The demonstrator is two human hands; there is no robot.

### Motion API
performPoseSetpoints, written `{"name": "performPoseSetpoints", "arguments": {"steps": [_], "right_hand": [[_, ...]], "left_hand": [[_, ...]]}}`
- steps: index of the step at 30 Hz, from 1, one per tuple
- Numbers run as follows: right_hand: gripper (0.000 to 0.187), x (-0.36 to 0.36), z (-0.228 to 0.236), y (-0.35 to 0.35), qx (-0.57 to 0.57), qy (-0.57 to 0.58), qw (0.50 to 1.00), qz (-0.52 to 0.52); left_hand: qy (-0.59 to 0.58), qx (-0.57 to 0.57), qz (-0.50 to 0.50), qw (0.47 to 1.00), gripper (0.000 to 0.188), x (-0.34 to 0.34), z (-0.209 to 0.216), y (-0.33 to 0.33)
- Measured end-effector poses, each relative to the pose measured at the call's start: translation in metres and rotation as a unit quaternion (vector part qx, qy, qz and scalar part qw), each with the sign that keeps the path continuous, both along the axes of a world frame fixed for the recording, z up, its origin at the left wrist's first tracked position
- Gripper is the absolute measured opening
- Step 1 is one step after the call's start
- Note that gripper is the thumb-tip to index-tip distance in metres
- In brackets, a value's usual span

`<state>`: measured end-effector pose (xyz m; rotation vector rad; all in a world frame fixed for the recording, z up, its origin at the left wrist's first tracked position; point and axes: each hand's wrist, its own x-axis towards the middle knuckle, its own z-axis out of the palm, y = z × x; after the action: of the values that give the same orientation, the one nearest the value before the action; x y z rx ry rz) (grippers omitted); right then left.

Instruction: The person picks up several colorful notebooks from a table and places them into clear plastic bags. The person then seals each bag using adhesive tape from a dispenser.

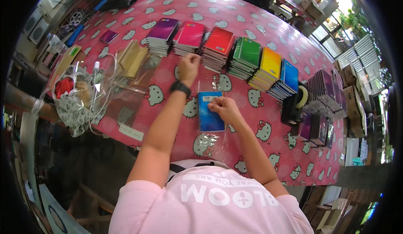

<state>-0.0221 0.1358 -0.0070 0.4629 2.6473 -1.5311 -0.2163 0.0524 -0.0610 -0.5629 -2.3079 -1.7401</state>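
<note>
A blue spiral notebook [210,122] with a white label [210,99] on its cover lies on the table in front of me. Clear plastic [208,141] shows past its top and bottom edges. My right hand [226,111] rests over the notebook's right side, thumb and fingers pinched by the label; whatever they grip is too small to see. Raised beyond the notebook, my left hand [189,68] is closed near the pink notebook stack [189,36]. Its fingertips are pressed together, and anything between them is hidden.
Stacks of purple [163,30], red [218,43], green [247,53], yellow [270,64] and blue notebooks [289,75] form a row. A black tape dispenser [290,110] stands right, beside more purple notebooks [321,87]. Plastic sleeves [134,97] and a patterned bag [77,108] lie left.
</note>
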Motion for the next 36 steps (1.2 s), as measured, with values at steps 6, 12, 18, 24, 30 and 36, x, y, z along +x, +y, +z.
{"name": "performPoseSetpoints", "arguments": {"steps": [6,12,18,24,30,36], "right_hand": [[0.018,0.008,-0.017,0.015,-0.092,0.032,0.995,-0.009],[0.023,0.021,-0.005,0.032,0.091,0.159,0.957,0.226],[0.084,0.035,-0.011,0.04,0.283,0.066,0.94,0.176],[0.091,0.033,-0.029,0.035,0.238,0.023,0.961,0.136],[0.1,0.022,-0.032,0.024,0.219,0.016,0.968,0.124],[0.132,0.017,-0.04,0.019,0.189,0.028,0.977,0.094]], "left_hand": [[0.058,-0.064,-0.206,0.975,0.032,0.133,0.014,-0.084],[0.074,-0.193,-0.273,0.94,0.047,0.144,0.001,-0.087],[0.084,-0.187,-0.281,0.938,0.069,0.134,-0.007,-0.079],[0.051,-0.162,-0.358,0.918,0.069,0.128,-0.015,-0.072],[0.057,-0.249,-0.353,0.9,0.062,0.129,-0.01,-0.074],[0.003,-0.278,-0.353,0.893,0.069,0.117,0.006,-0.063]]}}
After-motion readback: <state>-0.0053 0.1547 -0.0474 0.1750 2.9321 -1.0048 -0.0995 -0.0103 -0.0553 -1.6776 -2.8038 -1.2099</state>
